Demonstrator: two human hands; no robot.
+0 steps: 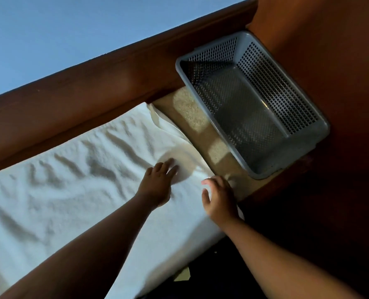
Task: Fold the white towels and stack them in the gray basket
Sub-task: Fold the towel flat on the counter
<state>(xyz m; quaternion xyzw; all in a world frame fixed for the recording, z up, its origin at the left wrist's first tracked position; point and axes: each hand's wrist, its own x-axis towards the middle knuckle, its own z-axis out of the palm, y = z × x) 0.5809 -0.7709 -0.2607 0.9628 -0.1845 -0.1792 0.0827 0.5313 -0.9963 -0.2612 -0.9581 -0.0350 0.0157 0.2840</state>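
A large white towel (pixel 71 180) lies spread and wrinkled across the beige surface, from the left edge to the middle of the view. My left hand (pixel 157 182) rests flat on it near its right end, fingers straight. My right hand (pixel 219 199) is at the towel's right corner; its fingers are bent at the edge, and whether they pinch the cloth is hidden. The gray perforated basket (pixel 308 134) stands to the upper right with nothing in it, just beyond the towel's end.
A brown wooden ledge (pixel 93 87) runs along the far side of the towel, with a blue wall (pixel 50 35) behind it. A strip of beige speckled surface (pixel 192 117) shows between towel and basket. Dark floor lies below right.
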